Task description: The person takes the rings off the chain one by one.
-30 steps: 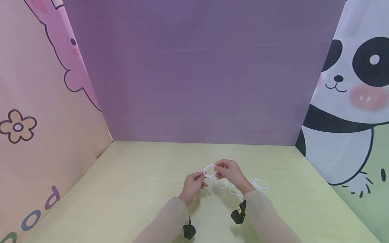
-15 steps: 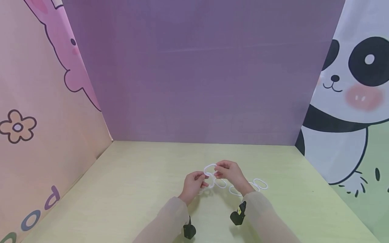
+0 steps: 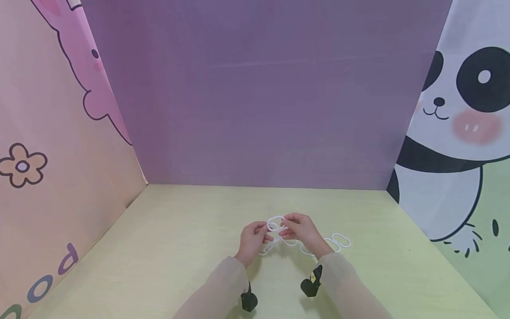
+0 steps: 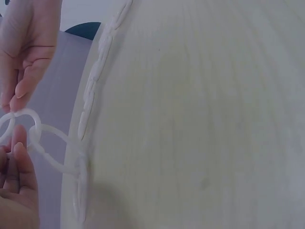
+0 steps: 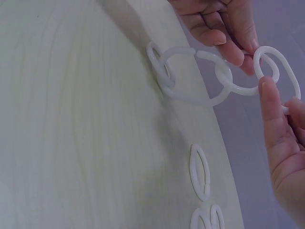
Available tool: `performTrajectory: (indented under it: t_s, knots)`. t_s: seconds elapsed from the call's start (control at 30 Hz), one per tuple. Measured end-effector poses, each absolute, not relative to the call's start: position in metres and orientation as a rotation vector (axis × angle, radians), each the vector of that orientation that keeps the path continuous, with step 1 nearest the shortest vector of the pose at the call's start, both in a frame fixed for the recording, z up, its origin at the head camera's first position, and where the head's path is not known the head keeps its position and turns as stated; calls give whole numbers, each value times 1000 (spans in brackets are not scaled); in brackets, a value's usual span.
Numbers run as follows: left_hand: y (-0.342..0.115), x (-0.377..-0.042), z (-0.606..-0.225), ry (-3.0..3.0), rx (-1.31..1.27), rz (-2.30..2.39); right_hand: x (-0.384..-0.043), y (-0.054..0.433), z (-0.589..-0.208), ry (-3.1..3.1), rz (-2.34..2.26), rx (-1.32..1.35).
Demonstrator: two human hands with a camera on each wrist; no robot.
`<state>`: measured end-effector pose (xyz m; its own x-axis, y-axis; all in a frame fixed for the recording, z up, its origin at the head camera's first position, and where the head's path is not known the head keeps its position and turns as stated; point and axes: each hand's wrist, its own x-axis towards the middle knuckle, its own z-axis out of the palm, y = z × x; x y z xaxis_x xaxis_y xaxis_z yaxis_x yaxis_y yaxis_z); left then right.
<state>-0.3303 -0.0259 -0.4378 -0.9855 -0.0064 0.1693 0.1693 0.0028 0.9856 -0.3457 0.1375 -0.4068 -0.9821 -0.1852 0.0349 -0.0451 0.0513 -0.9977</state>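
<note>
In the head view my left hand (image 3: 252,241) and right hand (image 3: 303,230) meet over the middle of the table. The right hand pinches a white plastic chain link (image 5: 285,64) between thumb and fingertips. Opposite it, the left hand pinches another white link (image 5: 244,90), part of a short chain. The two held links overlap and look threaded through each other; whether they are fully joined, I cannot tell. Below the left hand a further link (image 5: 205,101) hangs slanting, and the chain's lowest link (image 5: 159,69) touches the table. Fingers hide parts of both held links.
Several loose white links (image 5: 192,174) lie in a row on the pale wooden tabletop (image 3: 191,230), running rightward past my right wrist. A purple panel (image 3: 259,110) closes the back. Printed panels stand left and right. Black cameras (image 3: 249,302) hang from both wrists.
My left hand has risen slightly and its link now overlaps the right hand's link more. The right hand's link has tilted a little. The chain below has swung toward the left hand.
</note>
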Motion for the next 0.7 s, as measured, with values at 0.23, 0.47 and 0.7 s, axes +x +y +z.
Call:
performTrajectory:
  t_s: [0.23, 0.47, 0.7]
  knots:
    - [-26, -331, -436, -2120, -185, -2108, -345, 138, -407, 2176, -2080, -263]
    - [-26, -333, -437, -2116, -192, -2095, -344, 138, -408, 2170, -2064, -292]
    - [-26, -333, -438, -2102, -201, -2103, -345, 142, -411, 2110, -2063, -357]
